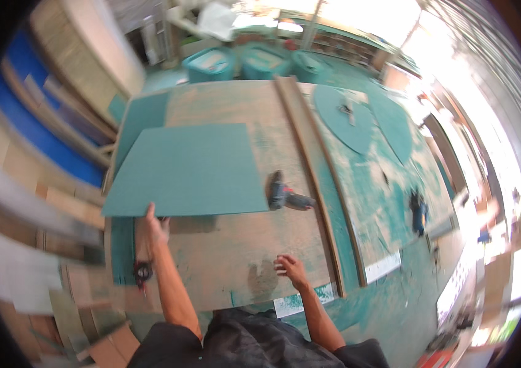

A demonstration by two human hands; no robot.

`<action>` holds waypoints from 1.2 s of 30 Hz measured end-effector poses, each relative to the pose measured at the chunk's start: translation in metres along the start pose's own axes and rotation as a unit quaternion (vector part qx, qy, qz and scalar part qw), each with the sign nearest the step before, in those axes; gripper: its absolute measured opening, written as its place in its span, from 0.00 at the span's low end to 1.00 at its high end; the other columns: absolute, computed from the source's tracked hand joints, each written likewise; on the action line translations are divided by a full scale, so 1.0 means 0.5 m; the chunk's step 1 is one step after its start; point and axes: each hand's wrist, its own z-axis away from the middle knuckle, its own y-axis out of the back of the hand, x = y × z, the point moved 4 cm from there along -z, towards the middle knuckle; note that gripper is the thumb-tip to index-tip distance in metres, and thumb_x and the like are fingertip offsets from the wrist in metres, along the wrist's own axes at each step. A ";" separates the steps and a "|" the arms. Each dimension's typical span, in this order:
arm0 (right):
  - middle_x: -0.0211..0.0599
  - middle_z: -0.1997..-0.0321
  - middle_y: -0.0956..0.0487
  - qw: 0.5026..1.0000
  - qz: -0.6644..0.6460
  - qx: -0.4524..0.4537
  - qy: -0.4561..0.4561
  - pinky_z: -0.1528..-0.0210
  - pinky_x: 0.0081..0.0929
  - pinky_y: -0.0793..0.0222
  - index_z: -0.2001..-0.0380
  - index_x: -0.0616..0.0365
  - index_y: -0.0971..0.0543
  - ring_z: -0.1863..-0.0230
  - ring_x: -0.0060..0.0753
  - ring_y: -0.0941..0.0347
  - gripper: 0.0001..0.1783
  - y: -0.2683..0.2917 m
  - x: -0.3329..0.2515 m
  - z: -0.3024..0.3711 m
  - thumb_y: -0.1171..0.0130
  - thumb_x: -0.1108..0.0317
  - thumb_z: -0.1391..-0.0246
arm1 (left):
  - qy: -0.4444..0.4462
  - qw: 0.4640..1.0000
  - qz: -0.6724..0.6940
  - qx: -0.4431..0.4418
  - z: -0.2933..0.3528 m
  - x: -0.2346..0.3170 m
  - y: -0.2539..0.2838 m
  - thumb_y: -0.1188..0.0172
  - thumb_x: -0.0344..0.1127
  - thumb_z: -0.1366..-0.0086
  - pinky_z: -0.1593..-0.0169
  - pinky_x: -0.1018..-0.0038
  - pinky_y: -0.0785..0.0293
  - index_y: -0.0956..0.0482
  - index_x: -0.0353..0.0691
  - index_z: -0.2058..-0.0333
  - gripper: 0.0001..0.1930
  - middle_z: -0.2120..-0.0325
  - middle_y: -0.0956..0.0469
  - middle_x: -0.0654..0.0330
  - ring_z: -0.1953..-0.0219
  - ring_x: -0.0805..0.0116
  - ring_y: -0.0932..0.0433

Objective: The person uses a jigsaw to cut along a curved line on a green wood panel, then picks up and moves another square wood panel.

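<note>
My left hand grips the near edge of a flat green board, its thumb on top and its fingers underneath. The board is tilted slightly and held above the wooden worktable, casting a shadow under its near edge. My right hand hovers over the table's near side with loosely bent fingers apart and nothing in them. Just off the board's right corner lies a cordless drill. A small black and red tool, perhaps a tape measure, rests by my left forearm.
Two long wooden strips cross the table front to back. Right of them lie rounded green panels and a blue and black power tool. Green bins stand beyond the far edge; boards lean at the left.
</note>
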 end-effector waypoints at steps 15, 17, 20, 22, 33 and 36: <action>0.40 0.61 0.15 0.910 -0.249 0.330 -0.013 0.68 0.30 0.20 0.50 0.60 0.20 0.66 0.33 0.16 0.16 0.395 0.485 0.480 0.39 0.62 0.37 | -0.158 0.981 0.033 -0.103 0.358 0.057 -0.292 0.35 0.37 0.37 0.47 0.63 0.28 0.27 0.31 0.43 0.26 0.50 0.25 0.53 0.50 0.59 0.26; 0.42 0.61 0.15 0.887 -0.300 0.349 -0.023 0.68 0.32 0.19 0.52 0.60 0.20 0.66 0.36 0.16 0.15 0.457 0.548 0.526 0.39 0.63 0.37 | -0.169 0.978 0.030 -0.120 0.456 0.050 -0.312 0.35 0.38 0.38 0.47 0.64 0.28 0.26 0.31 0.45 0.25 0.52 0.24 0.53 0.52 0.60 0.25; 0.42 0.63 0.15 0.895 -0.235 0.364 -0.109 0.70 0.33 0.20 0.56 0.60 0.19 0.68 0.36 0.16 0.13 0.542 0.646 0.569 0.38 0.63 0.39 | -0.180 0.971 0.031 -0.156 0.618 0.035 -0.360 0.34 0.38 0.39 0.49 0.66 0.27 0.24 0.30 0.48 0.24 0.55 0.22 0.54 0.55 0.61 0.24; 0.41 0.64 0.15 0.905 -0.184 0.364 -0.119 0.71 0.33 0.21 0.57 0.60 0.18 0.69 0.36 0.17 0.13 0.611 0.681 0.582 0.38 0.63 0.40 | -0.181 0.967 0.038 -0.175 0.744 0.017 -0.402 0.33 0.38 0.40 0.50 0.67 0.25 0.23 0.30 0.49 0.23 0.58 0.21 0.55 0.56 0.62 0.23; 0.34 0.71 0.17 0.831 -0.282 0.478 -0.014 0.78 0.26 0.27 0.62 0.60 0.16 0.75 0.27 0.20 0.10 0.876 0.780 0.776 0.41 0.66 0.42 | -0.061 0.944 0.072 -0.316 1.107 -0.255 -0.683 0.32 0.33 0.41 0.54 0.69 0.23 0.22 0.31 0.58 0.15 0.65 0.20 0.57 0.61 0.64 0.21; 0.35 0.69 0.17 0.814 -0.242 0.523 -0.066 0.78 0.28 0.26 0.60 0.58 0.18 0.75 0.28 0.19 0.09 0.919 0.908 0.870 0.43 0.67 0.38 | -0.003 0.936 0.073 -0.345 1.197 -0.385 -0.777 0.32 0.32 0.40 0.55 0.69 0.23 0.23 0.34 0.61 0.12 0.66 0.21 0.59 0.62 0.66 0.22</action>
